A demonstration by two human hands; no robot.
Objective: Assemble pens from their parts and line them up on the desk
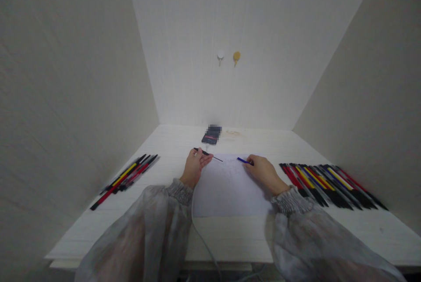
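Note:
My left hand (196, 165) pinches a slim dark pen (201, 152) over the far left part of a white sheet of paper (226, 198). A thin dark stem (217, 159) sticks out of the pen toward the right. Above the paper's right side, my right hand (263, 171) is closed on a blue pen part (244, 161), possibly a barrel or cap; its near end is hidden by the fingers. The two pieces are apart, with a gap over the paper. Faint marks show on the sheet between the hands.
Several pens (126, 179) lie in a loose pile at left, and a wider row of pens (325, 185) lies at right. A phone (211, 136) rests beyond the paper. A white cable (204, 240) runs along the paper's left edge. Walls enclose the white table; two hooks (236, 56) hang behind.

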